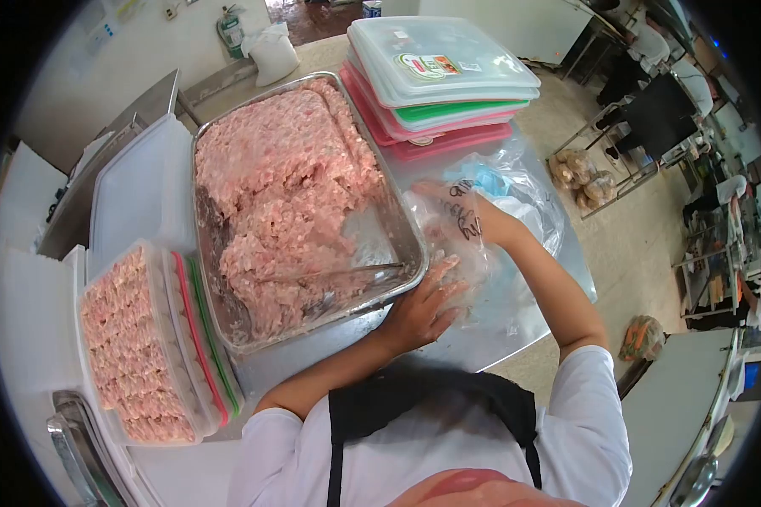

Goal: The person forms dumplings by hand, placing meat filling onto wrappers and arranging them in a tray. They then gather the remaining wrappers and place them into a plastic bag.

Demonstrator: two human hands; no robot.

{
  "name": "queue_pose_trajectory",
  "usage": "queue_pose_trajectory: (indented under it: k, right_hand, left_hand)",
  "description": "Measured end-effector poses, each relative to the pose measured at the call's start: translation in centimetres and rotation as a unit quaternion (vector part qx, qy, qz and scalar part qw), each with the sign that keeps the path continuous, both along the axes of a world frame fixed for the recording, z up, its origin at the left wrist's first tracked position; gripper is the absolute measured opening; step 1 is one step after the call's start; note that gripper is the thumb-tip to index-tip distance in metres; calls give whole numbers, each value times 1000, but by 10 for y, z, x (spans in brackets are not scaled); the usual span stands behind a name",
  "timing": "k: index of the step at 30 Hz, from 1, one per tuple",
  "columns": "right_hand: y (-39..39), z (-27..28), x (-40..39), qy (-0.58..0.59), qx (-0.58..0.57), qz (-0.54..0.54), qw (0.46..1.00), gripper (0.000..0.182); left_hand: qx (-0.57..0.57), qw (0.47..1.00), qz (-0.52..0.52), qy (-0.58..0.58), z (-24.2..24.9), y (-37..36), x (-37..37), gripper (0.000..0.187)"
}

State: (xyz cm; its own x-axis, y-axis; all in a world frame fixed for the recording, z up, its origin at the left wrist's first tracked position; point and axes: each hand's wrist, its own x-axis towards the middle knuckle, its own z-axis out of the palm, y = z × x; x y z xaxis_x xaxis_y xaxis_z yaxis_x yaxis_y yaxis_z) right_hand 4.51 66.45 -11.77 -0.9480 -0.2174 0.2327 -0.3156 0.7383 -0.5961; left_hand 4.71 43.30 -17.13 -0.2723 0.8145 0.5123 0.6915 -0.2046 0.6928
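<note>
A clear plastic bag (472, 275) with dark handwriting lies between my hands, at the right of the metal tray. My left hand (423, 308) rests beside the tray's near right corner, fingers stretched out and apart, with the fingertips at the bag's edge. My right hand (444, 198) is behind or inside the clear plastic; its fingers are blurred, so their grip does not show. The deep metal tray (414, 241) holds a large mass of pink ground meat (283, 169). A long, thin utensil (372, 268) lies in the tray's near end.
Stacked lidded plastic containers (448, 63) stand at the back right. More clear plastic bags (524, 190) lie beneath them on the metal table (575, 279). At left is a stack of containers, the top one filled with portioned meat (135, 346). A translucent lid (144, 186) leans behind it.
</note>
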Motion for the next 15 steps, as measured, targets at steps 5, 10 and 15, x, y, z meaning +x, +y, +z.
queue_pose_trajectory:
  k: [5, 10, 15]
  right_hand:
    - [12, -4, 5, -77, -79, 49, 993, 87]
    - [21, -11, 21, -155, -121, -7, 980, 90]
    - [7, -49, -4, -20, -73, -24, 997, 83]
  left_hand:
    - [-32, 999, 3, -44, 2, -2, -2, 39]
    - [-23, 1000, 7, -9, -8, -4, -3, 27]
    - [-22, 999, -16, -18, -4, -1, -5, 27]
